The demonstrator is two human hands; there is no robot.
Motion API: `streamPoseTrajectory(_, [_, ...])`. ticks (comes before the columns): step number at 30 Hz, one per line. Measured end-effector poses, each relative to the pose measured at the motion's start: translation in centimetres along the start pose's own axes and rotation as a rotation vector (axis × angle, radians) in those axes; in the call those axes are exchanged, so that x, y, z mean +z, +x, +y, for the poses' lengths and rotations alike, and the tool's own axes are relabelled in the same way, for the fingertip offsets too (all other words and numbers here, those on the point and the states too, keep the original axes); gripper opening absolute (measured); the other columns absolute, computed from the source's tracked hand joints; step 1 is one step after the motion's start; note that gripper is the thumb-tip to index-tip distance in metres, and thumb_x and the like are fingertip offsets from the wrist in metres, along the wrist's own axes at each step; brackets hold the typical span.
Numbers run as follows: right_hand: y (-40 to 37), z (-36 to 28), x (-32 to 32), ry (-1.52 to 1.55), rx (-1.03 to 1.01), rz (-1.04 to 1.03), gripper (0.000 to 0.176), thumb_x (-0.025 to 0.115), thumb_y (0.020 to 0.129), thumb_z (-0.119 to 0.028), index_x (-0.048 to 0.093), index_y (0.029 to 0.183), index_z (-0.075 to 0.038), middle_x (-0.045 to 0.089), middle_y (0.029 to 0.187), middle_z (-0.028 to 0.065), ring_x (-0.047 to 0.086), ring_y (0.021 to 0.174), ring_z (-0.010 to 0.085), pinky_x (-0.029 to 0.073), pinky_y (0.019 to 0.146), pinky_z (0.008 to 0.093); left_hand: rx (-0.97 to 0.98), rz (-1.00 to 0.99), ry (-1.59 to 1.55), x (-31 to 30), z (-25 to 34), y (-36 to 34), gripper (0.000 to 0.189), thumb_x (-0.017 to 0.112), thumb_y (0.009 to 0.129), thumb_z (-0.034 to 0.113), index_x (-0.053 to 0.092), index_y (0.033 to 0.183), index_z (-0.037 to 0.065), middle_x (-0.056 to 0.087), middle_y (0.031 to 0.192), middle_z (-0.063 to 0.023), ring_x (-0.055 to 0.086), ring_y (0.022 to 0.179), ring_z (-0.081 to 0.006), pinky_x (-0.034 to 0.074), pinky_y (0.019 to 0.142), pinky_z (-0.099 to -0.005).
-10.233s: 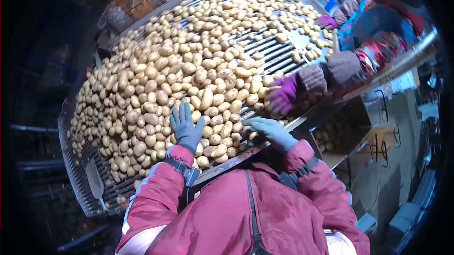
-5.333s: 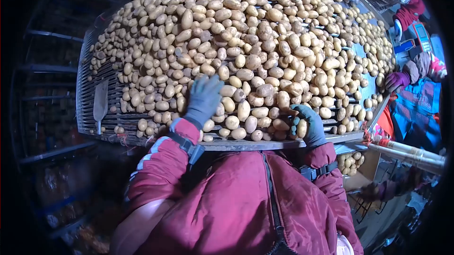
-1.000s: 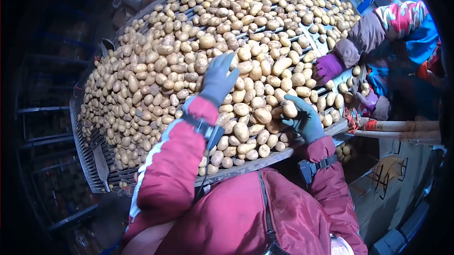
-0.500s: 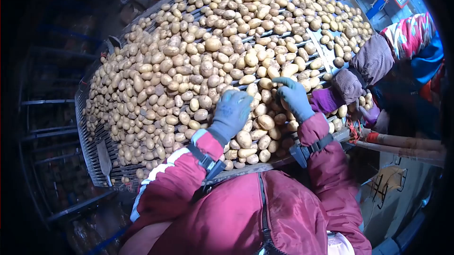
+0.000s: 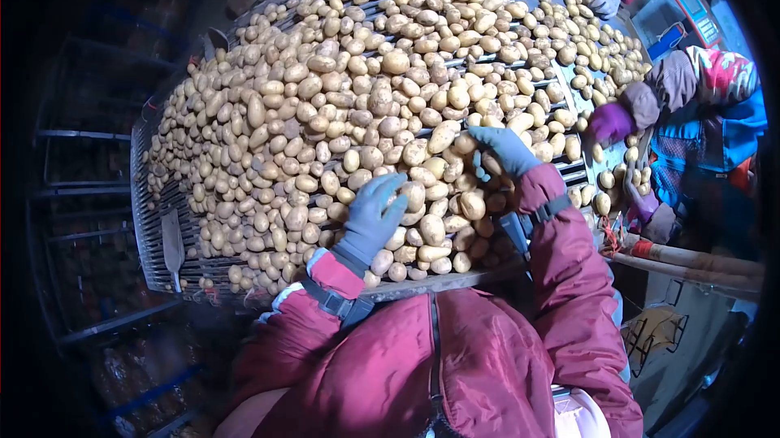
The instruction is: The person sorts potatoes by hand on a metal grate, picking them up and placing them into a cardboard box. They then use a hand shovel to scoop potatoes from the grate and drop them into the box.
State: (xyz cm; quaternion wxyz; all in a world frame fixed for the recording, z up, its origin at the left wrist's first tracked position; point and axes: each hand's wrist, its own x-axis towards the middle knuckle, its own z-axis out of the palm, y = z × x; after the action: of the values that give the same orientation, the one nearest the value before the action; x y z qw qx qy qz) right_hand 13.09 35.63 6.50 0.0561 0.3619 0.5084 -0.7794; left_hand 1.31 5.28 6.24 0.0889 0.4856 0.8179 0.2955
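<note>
Both my hands wear blue-grey gloves and reach into a thick layer of potatoes [image 5: 276, 113]. My left hand [image 5: 372, 219] is curled at the near side of the heap, its fingers and thumb around the edge of a potato [image 5: 413, 196]. Farther right, my right hand [image 5: 508, 149] points leftward, with a potato [image 5: 465, 144] between its fingers and thumb. Loose potatoes [image 5: 433, 229] lie between my two hands and below them. The undersides of the held potatoes are partly hidden.
The potatoes rest on a slatted metal rack [image 5: 199, 255] with a raised rim. A flat metal blade [image 5: 172, 243] stands at its left. On the right, a co-worker's purple glove [image 5: 611, 123] touches the potatoes; another person's white glove [image 5: 604, 1] is farther back. Wrapped poles [image 5: 682, 263] jut out at right.
My left hand has moved slightly left and down, its fingers parting around a potato. My right hand stays near the same spot. The co-worker's purple glove has moved up and away from my right hand.
</note>
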Motion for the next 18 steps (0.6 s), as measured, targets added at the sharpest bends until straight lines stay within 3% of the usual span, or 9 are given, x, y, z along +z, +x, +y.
streamPoseTrajectory(2, [-2.8, 1.6, 0.3, -0.212, -0.29, -0.098, 0.032, 0.052, 0.106, -0.028, 0.071, 0.114, -0.004, 0.067, 0.074, 0.0043, 0.061, 0.061, 0.01, 0.049, 0.056, 0.025, -0.129, -0.04, -0.221, -2.1, 2.0, 0.8, 0.036, 0.07, 0.096, 0.019, 0.067, 0.128, 0.004, 0.068, 0.12, -0.0167, 0.067, 0.11, -0.0289, 0.053, 0.096, -0.0371])
streamPoseTrajectory(3, [-4.5, 1.7, 0.7, 0.195, -0.076, -0.28, 0.04, 0.046, 0.11, -0.033, 0.069, 0.108, -0.001, 0.064, 0.068, 0.004, 0.062, 0.059, 0.0123, 0.051, 0.055, 0.0262, -0.137, -0.021, -0.36, -2.9, 3.7, 1.3, 0.035, 0.07, 0.096, 0.019, 0.067, 0.128, 0.004, 0.068, 0.119, -0.0158, 0.068, 0.109, -0.0274, 0.054, 0.094, -0.0364])
streamPoseTrajectory(5, [-5.2, 4.1, 2.7, 0.204, -0.129, -0.112, 0.047, 0.044, 0.11, -0.039, 0.067, 0.103, 0.001, 0.066, 0.069, 0.0081, 0.063, 0.055, 0.019, 0.053, 0.052, 0.0307, -0.024, 0.014, -0.309, -4.3, 7.0, 2.3, 0.033, 0.07, 0.096, 0.019, 0.067, 0.126, 0.004, 0.067, 0.115, -0.0135, 0.068, 0.106, -0.0241, 0.055, 0.09, -0.0344])
streamPoseTrajectory(7, [-5.4, 6.3, 3.1, 0.175, -0.06, -0.168, 0.046, 0.047, 0.109, -0.04, 0.065, 0.11, 0.002, 0.071, 0.083, 0.0124, 0.065, 0.061, 0.0218, 0.056, 0.057, 0.0325, -0.278, -0.17, -0.61, -2.7, 8.2, 2.3, 0.033, 0.072, 0.095, 0.025, 0.069, 0.12, 0.004, 0.067, 0.108, -0.0125, 0.067, 0.098, -0.0232, 0.055, 0.085, -0.0348])
streamPoseTrajectory(8, [-5.3, 8.8, 4.5, -0.22, -0.668, 0.053, 0.045, 0.049, 0.108, -0.041, 0.064, 0.112, 0.001, 0.072, 0.096, 0.0133, 0.067, 0.065, 0.0219, 0.056, 0.058, 0.0332, -0.484, -0.307, -0.77, -0.7, 7.5, 1.9, 0.033, 0.073, 0.094, 0.027, 0.069, 0.118, 0.004, 0.067, 0.106, -0.0127, 0.067, 0.095, -0.0238, 0.055, 0.083, -0.0353])
streamPoseTrajectory(10, [-7.2, 8.3, 5.8, 0.464, -0.127, 0.025, 0.043, 0.054, 0.106, -0.04, 0.064, 0.115, 0.001, 0.07, 0.099, 0.0123, 0.067, 0.066, 0.0213, 0.055, 0.056, 0.0345, -0.192, -0.209, -0.598, -1.5, 9.5, 1.4, 0.03, 0.074, 0.092, 0.026, 0.07, 0.112, 0.004, 0.067, 0.104, -0.0136, 0.066, 0.094, -0.029, 0.054, 0.081, -0.0383])
streamPoseTrajectory(13, [-11.7, 10.8, 3.2, 0.192, -0.151, -0.108, 0.04, 0.066, 0.099, -0.037, 0.064, 0.113, 0.001, 0.065, 0.087, 0.0074, 0.062, 0.063, 0.0175, 0.051, 0.052, 0.0318, -0.084, -0.374, -0.541, 1.0, 5.6, 0.9, 0.03, 0.074, 0.09, 0.026, 0.07, 0.112, 0.005, 0.068, 0.104, -0.014, 0.066, 0.096, -0.0318, 0.053, 0.086, -0.04])
streamPoseTrajectory(16, [-19.3, 11.1, 2.1, 0.447, -0.118, 0.104, 0.035, 0.068, 0.097, -0.033, 0.066, 0.107, 0.001, 0.064, 0.086, 0.0066, 0.064, 0.069, 0.0184, 0.052, 0.056, 0.0324, 0.129, -0.16, 0.08, 2.0, 2.8, 4.0, 0.032, 0.072, 0.09, 0.029, 0.07, 0.114, 0.007, 0.069, 0.112, -0.0144, 0.063, 0.108, -0.0357, 0.05, 0.097, -0.0446])
streamPoseTrajectory(18, [-21.5, 15.5, -1.9, 0.444, -0.168, 0.275, 0.033, 0.068, 0.097, -0.031, 0.068, 0.108, 0.0, 0.066, 0.087, 0.006, 0.066, 0.078, 0.0176, 0.054, 0.067, 0.0321, 0.269, 0.035, 0.059, 1.9, 0.1, 6.6, 0.045, 0.072, 0.089, 0.03, 0.067, 0.128, 0.007, 0.062, 0.131, -0.0167, 0.055, 0.125, -0.0353, 0.044, 0.108, -0.0443])
